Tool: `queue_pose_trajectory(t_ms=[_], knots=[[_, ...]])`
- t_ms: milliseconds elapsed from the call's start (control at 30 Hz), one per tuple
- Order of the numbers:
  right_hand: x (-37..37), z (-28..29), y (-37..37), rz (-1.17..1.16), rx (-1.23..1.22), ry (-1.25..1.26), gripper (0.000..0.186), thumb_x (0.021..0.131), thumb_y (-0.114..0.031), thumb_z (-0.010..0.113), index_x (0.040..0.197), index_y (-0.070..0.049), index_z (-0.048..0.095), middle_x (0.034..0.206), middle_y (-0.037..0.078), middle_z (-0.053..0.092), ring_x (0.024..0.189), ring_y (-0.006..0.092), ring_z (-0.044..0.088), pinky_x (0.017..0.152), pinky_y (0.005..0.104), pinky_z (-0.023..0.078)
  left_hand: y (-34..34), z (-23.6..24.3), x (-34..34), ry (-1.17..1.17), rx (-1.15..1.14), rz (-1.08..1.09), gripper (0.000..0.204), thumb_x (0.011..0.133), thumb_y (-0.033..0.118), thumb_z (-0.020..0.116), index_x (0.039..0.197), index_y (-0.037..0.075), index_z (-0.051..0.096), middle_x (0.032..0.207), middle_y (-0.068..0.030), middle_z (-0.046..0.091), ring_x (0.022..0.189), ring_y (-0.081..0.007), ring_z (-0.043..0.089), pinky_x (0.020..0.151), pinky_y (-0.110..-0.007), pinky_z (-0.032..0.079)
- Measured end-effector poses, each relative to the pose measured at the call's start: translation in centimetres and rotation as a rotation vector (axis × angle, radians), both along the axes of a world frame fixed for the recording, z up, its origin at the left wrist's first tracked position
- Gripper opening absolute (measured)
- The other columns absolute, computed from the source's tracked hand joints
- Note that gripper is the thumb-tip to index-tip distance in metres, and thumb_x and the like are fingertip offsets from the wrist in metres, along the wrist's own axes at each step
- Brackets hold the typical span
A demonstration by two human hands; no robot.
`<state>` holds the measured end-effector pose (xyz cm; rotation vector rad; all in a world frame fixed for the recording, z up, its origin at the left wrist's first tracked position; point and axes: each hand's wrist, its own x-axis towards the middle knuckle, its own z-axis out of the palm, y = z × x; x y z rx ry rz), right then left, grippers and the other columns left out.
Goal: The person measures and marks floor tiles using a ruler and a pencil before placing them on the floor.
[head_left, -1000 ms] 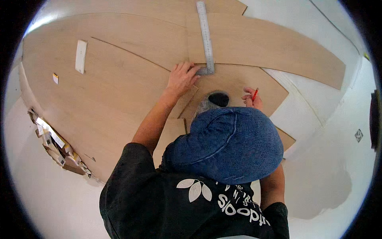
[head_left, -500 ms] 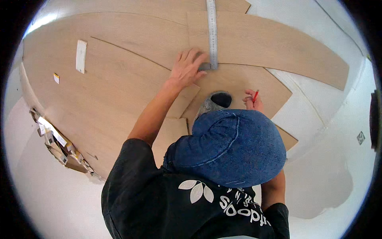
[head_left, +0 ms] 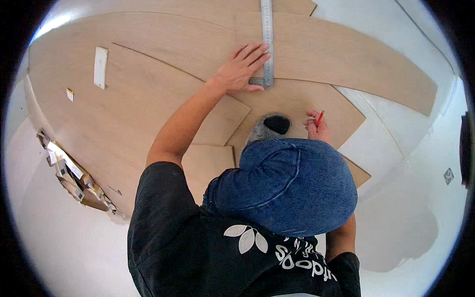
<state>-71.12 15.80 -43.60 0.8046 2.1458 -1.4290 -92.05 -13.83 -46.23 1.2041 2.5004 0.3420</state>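
Observation:
My left hand (head_left: pixel 240 69) lies on a wood-look floor plank (head_left: pixel 321 54) with its fingers stretched out. Its fingertips touch the blade of a metal try square (head_left: pixel 267 44), and the thumb rests by the short dark stock. That blade runs up across the plank, and the stock sits near the plank's near edge. To the right of my foot, my right hand (head_left: pixel 318 131) is closed around a red pencil (head_left: pixel 320 118), held with its tip up. The right wrist is hidden behind my bent knee.
My foot in a grey sock (head_left: pixel 267 127) stands on the planks in front of me. A white strip (head_left: pixel 100 68) and a small yellow-white piece (head_left: pixel 70 94) lie on the left. Torn cardboard packaging (head_left: pixel 74 173) sits at the far left. White underlay (head_left: pixel 371 121) shows at the right.
My left hand has slid up and to the right, from the stock of the try square onto its blade, with its fingers stretching out. The right hand with the pencil has barely moved.

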Motion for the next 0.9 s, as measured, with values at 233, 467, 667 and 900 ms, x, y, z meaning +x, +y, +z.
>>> queue_pose_trajectory(t_ms=[233, 467, 667, 900], knots=[[-1.2, 1.0, -0.8, 0.054, 0.003, -0.083, 0.030, 0.100, -0.011, 0.049, 0.126, -0.003, 0.063, 0.098, 0.014, 0.070, 0.088, 0.0216, 0.070, 0.081, 0.0353, 0.054, -0.1, -0.2, 0.4, 0.014, -0.009, 0.016, 0.101, 0.083, 0.070, 0.067, 0.159, 0.012, 0.034, 0.168, -0.0078, 0.025, 0.154, -0.0272, 0.022, 0.126, -0.047, 0.019], [-1.6, 0.6, -0.8, -0.066, -0.093, -0.047, 0.028, 0.103, -0.016, 0.053, 0.124, -0.002, 0.064, 0.095, 0.009, 0.071, 0.085, 0.0169, 0.068, 0.077, 0.0328, 0.055, 0.0, -0.4, 0.4, 0.001, 0.037, 0.026, 0.102, 0.082, 0.067, 0.070, 0.159, 0.012, 0.034, 0.169, -0.0081, 0.024, 0.154, -0.0272, 0.023, 0.126, -0.047, 0.020], [-3.9, 1.4, -1.0, 0.016, -0.027, -0.011, 0.028, 0.107, -0.024, 0.055, 0.124, -0.004, 0.065, 0.079, -0.002, 0.057, 0.066, 0.0061, 0.048, 0.059, 0.0235, 0.040, -0.5, -0.6, 0.4, 0.005, 0.044, 0.027, 0.102, 0.081, 0.067, 0.071, 0.160, 0.013, 0.034, 0.169, -0.0075, 0.023, 0.154, -0.0274, 0.023, 0.125, -0.048, 0.023], [-8.6, 2.9, -1.6, -0.004, -0.058, 0.071, 0.030, 0.108, -0.030, 0.053, 0.116, -0.004, 0.067, 0.074, -0.003, 0.050, 0.067, 0.0062, 0.046, 0.060, 0.0239, 0.039, -0.3, -0.6, 0.2, -0.014, 0.046, 0.016, 0.102, 0.081, 0.067, 0.072, 0.160, 0.013, 0.034, 0.169, -0.0072, 0.023, 0.154, -0.0277, 0.022, 0.125, -0.049, 0.022]])
